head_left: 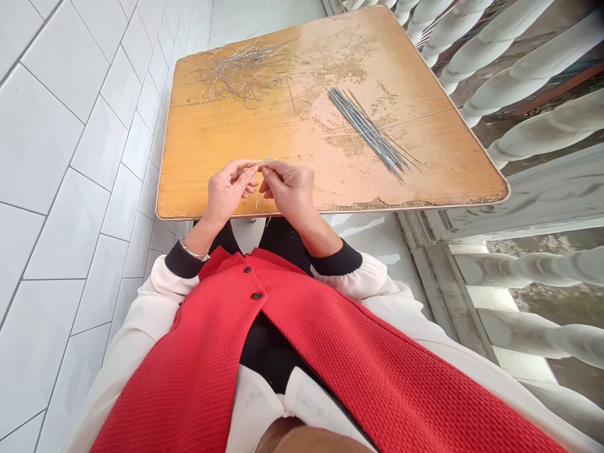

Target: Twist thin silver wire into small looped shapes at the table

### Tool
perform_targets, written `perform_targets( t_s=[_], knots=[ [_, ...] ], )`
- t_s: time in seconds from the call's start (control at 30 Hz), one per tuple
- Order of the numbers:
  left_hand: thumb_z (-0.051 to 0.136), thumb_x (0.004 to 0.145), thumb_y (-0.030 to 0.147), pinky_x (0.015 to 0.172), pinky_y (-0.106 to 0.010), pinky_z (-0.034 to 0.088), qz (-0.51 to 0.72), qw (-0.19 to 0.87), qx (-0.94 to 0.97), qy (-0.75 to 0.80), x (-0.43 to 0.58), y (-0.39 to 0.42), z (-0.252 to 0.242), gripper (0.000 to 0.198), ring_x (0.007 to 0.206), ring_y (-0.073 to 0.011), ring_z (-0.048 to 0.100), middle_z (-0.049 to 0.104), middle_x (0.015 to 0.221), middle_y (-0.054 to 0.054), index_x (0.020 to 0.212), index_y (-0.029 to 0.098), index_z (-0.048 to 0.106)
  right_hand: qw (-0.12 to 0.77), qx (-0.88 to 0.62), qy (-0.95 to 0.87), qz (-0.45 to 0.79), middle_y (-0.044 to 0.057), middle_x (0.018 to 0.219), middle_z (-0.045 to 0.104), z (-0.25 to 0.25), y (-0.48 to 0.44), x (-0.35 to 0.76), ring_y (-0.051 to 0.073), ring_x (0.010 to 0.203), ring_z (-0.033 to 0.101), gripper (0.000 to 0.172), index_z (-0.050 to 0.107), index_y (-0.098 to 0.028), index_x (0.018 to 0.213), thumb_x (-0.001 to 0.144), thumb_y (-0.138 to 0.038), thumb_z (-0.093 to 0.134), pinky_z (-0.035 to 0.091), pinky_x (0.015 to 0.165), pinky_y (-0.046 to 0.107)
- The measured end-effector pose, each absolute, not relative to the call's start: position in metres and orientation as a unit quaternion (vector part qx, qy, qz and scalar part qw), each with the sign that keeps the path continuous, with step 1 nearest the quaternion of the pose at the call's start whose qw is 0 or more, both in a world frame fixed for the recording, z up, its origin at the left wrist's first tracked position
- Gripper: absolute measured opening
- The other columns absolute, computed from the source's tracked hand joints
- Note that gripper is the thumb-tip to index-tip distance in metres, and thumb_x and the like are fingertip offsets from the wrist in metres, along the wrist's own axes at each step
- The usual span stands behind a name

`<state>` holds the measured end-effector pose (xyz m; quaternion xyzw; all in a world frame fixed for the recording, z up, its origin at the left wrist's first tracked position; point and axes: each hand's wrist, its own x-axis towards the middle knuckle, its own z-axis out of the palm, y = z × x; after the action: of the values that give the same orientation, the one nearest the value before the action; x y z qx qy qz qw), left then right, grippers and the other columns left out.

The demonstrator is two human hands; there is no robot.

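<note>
Head view: looking down on a scuffed wooden tabletop, hands at its near edge, 6 o'clock.
Left hand: fingertips pinched together on a thin wire, tight to the other hand.
Right hand: thumb and pointer clamped on that same wire, other fingers curled in.
Wire feel: looks light, springy and easy to bend, so I'd grip it close to the small loop.
Nearby: wire tangle at 12 o'clock from the hands, bundle of straight rods around 1 o'clock.
Room: table edge right below the hands, tile wall at 9 o'clock, railing past the 3 o'clock edge, and more wood to work over toward 3 o'clock.
</note>
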<state>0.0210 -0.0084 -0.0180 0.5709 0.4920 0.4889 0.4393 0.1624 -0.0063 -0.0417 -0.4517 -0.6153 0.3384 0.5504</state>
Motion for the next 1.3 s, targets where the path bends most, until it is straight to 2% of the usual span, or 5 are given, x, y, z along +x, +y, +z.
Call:
perform_targets(
  t_s=[0.37,0.5,0.77,0.97,1.3],
  knots=[
    [0.065,0.095,0.034,0.052,-0.016,0.043,0.53,0.412,0.541,0.507,0.018,0.002,-0.017,0.02,0.052,-0.0016,0.055,0.064,0.065,0.004,0.084,0.018,0.072,0.5,-0.396,-0.492,0.593,0.0,0.064,0.07,-0.044,-0.018,0.159,0.007,0.052,0.056,0.021,0.072,-0.017,0.079,0.074,-0.034,0.082,0.048,0.055,0.02],
    [0.065,0.094,0.037,0.051,-0.016,0.042,0.541,0.396,0.527,0.522,0.019,0.003,-0.018,0.023,0.051,-0.0016,0.053,0.063,0.064,0.004,0.083,0.018,0.071,0.487,-0.396,-0.455,0.632,0.003,0.072,0.075,-0.048,-0.023,0.152,0.009,0.059,0.063,0.016,0.069,-0.017,0.074,0.077,-0.031,0.077,0.05,0.058,0.019],
    [0.072,0.089,0.028,0.051,-0.016,0.041,0.519,0.486,0.517,0.477,0.014,-0.002,-0.021,0.014,0.054,-0.0018,0.053,0.07,0.08,0.001,0.099,0.019,0.071,0.51,-0.376,-0.463,0.62,0.002,0.071,0.074,-0.053,-0.022,0.148,0.01,0.062,0.067,0.021,0.069,-0.018,0.078,0.082,-0.037,0.075,0.057,0.067,0.022],
    [0.073,0.088,0.028,0.049,-0.019,0.034,0.476,0.504,0.543,0.474,0.014,-0.004,-0.023,0.025,0.049,-0.0011,0.041,0.059,0.063,0.004,0.068,0.016,0.067,0.502,-0.394,-0.481,0.602,0.001,0.069,0.073,-0.056,-0.023,0.149,0.01,0.062,0.068,0.025,0.07,-0.017,0.085,0.083,-0.042,0.075,0.056,0.064,0.022],
    [0.074,0.088,0.038,0.047,-0.019,0.033,0.47,0.507,0.554,0.464,0.011,-0.002,-0.019,0.036,0.048,-0.0014,0.04,0.053,0.056,0.005,0.062,0.016,0.064,0.483,-0.458,-0.656,0.356,-0.002,0.065,0.069,-0.058,-0.026,0.147,0.011,0.056,0.061,0.02,0.069,-0.02,0.08,0.089,-0.02,0.051,0.048,0.062,0.025]
  ],
)
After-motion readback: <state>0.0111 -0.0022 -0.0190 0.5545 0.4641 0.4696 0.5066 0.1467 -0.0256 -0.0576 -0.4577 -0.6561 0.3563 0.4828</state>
